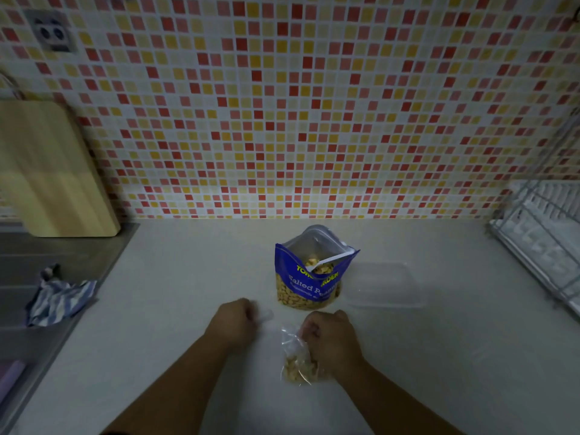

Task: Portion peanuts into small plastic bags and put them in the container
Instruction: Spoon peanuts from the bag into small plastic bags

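A blue pouch of salted peanuts (pixel 309 277) stands open on the pale counter, a white scoop sticking out of its mouth. To its right lies a clear plastic container (pixel 384 285), with nothing visible inside. In front of the pouch, my right hand (pixel 329 335) grips the top of a small clear bag (pixel 298 361) holding a portion of peanuts, which rests on the counter. My left hand (pixel 235 320) is curled on the counter to the left, pinching something small and clear (pixel 266 314) that I cannot identify.
A wooden cutting board (pixel 53 171) leans on the tiled wall at the left, above a steel sink (pixel 47 271) with a striped cloth (pixel 59 296) on its edge. A white wire dish rack (pixel 546 233) stands at the right.
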